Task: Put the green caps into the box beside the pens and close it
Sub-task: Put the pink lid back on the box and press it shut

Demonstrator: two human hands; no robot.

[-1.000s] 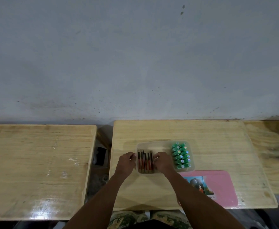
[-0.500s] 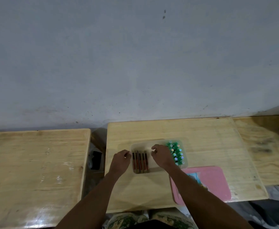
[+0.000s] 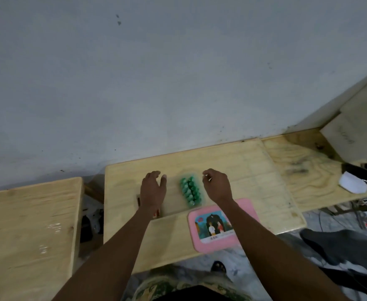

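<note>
Several green caps (image 3: 190,191) stand packed in the right part of a clear shallow box (image 3: 172,205) on the middle wooden table (image 3: 254,170). My left hand (image 3: 153,192) hovers flat over the box's left part, fingers apart, hiding most of the dark red pens (image 3: 157,213); only their near ends show. My right hand (image 3: 217,185) sits just right of the caps with fingers loosely curled and nothing visible in it. The pink lid (image 3: 213,227), with a picture label, lies on the table near the front edge, partly under my right forearm.
A second wooden table (image 3: 26,224) stands at the left across a gap. Another table (image 3: 308,170) at the right carries a white cloth (image 3: 353,181) and dark objects (image 3: 362,170). A grey wall runs behind. Cables lie on the floor at the right.
The view has swung left and tilted. My left hand moved from the box's left edge to over the pens. My right hand crossed from the middle of the box to right of the caps.
</note>
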